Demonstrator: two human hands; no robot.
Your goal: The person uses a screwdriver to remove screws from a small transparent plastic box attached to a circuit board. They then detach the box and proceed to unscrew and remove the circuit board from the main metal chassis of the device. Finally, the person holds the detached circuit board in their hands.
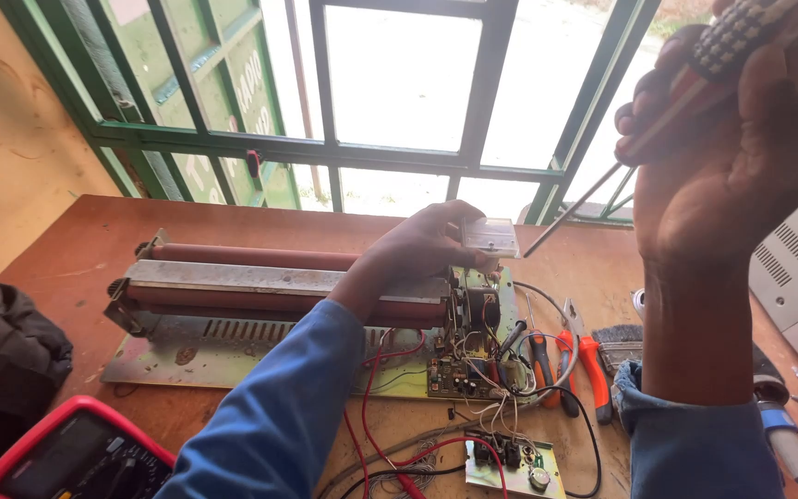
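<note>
Head view: right hand (722, 157) raised high, fingers (644, 115) clamped around screwdriver (676, 102), shaft angled down-left toward small meter panel (491, 237). Left hand (422, 249) fingers closed on that panel, atop the opened roller machine (270, 286) on the surface (76, 249).

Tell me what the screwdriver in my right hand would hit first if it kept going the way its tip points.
The right hand holds the screwdriver angled down-left. Continued, its tip would likely meet the small clear meter held by the left hand, though depth is hard to judge.
</note>
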